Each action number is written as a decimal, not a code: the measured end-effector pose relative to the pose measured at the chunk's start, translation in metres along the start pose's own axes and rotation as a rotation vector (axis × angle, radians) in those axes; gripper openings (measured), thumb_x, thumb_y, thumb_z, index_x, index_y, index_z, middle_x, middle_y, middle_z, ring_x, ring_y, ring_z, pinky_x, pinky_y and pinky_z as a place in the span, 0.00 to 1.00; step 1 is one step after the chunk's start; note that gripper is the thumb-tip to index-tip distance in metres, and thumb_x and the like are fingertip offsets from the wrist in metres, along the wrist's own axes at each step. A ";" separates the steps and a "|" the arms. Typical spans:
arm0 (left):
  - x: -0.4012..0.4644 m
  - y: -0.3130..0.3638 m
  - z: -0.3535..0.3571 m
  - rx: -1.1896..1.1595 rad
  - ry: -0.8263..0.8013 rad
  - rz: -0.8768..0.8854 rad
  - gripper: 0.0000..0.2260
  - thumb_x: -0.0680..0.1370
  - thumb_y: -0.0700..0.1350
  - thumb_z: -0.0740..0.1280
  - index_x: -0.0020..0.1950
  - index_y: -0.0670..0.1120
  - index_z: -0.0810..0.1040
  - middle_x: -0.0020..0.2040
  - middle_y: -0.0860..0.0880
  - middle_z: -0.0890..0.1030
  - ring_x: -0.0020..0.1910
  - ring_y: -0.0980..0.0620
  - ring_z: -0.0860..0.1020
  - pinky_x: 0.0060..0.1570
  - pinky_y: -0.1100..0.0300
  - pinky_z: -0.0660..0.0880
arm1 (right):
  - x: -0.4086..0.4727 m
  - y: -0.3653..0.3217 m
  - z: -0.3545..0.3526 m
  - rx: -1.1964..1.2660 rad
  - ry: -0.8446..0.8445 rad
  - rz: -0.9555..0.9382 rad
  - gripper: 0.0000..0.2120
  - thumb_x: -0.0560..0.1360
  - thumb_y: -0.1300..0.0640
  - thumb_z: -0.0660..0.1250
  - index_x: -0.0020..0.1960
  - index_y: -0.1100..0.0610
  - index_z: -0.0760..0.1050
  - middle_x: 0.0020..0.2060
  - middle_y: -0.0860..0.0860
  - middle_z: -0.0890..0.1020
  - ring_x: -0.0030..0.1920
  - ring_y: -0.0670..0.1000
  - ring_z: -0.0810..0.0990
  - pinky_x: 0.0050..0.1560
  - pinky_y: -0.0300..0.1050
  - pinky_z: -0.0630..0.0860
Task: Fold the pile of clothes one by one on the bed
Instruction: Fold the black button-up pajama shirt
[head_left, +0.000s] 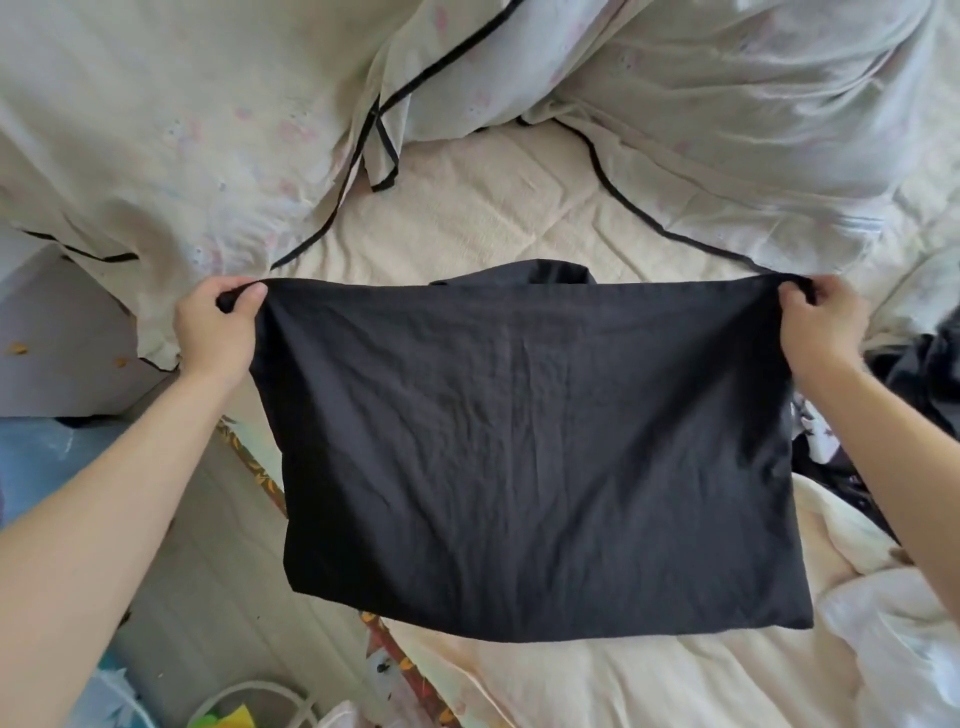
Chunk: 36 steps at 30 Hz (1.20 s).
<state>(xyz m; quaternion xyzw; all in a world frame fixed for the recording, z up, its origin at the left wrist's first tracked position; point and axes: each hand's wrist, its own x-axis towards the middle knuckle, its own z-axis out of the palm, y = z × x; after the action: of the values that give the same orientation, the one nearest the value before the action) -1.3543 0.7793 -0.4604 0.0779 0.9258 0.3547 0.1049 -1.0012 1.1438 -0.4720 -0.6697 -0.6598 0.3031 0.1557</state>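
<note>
Black crumpled cotton garment (530, 447): stretched over the cream quilted bed (483, 218), near its left edge. Left hand (218, 325), right hand (821, 319): each grip pinching a top corner. Advice: keep corners level, lower flat.

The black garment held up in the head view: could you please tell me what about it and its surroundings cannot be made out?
- Head view: what kind of clothing the black garment is; it hangs doubled over, hiding its shape.
- The bed surface behind it, covered by the cloth.
- The pile of clothes, cut off by the right edge.
- Left hand and right hand fingers, partly wrapped in fabric.
</note>
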 end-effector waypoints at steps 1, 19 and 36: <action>0.003 0.001 0.003 0.027 0.006 -0.004 0.12 0.79 0.45 0.65 0.60 0.41 0.78 0.54 0.48 0.77 0.54 0.50 0.74 0.54 0.61 0.68 | 0.004 -0.002 0.004 0.034 -0.019 0.031 0.14 0.78 0.57 0.61 0.58 0.65 0.74 0.48 0.58 0.77 0.51 0.58 0.76 0.44 0.42 0.67; -0.153 -0.107 -0.009 -0.024 -0.469 -0.412 0.28 0.79 0.45 0.66 0.76 0.46 0.58 0.74 0.46 0.64 0.72 0.45 0.64 0.69 0.45 0.65 | -0.251 0.042 0.043 -0.394 -0.350 -0.595 0.24 0.76 0.60 0.68 0.70 0.62 0.69 0.70 0.61 0.68 0.72 0.62 0.64 0.69 0.66 0.58; -0.200 -0.174 -0.036 -0.238 -0.617 -0.734 0.10 0.78 0.42 0.67 0.59 0.42 0.75 0.59 0.43 0.79 0.54 0.44 0.76 0.55 0.51 0.73 | -0.343 0.075 0.069 -0.744 -0.533 -0.647 0.25 0.81 0.51 0.56 0.76 0.53 0.57 0.76 0.54 0.56 0.77 0.57 0.52 0.73 0.61 0.47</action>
<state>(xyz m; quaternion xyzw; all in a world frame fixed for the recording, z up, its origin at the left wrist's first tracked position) -1.1820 0.5843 -0.5242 -0.1645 0.7708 0.3581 0.5005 -0.9654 0.7894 -0.5024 -0.3430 -0.9107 0.1455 -0.1782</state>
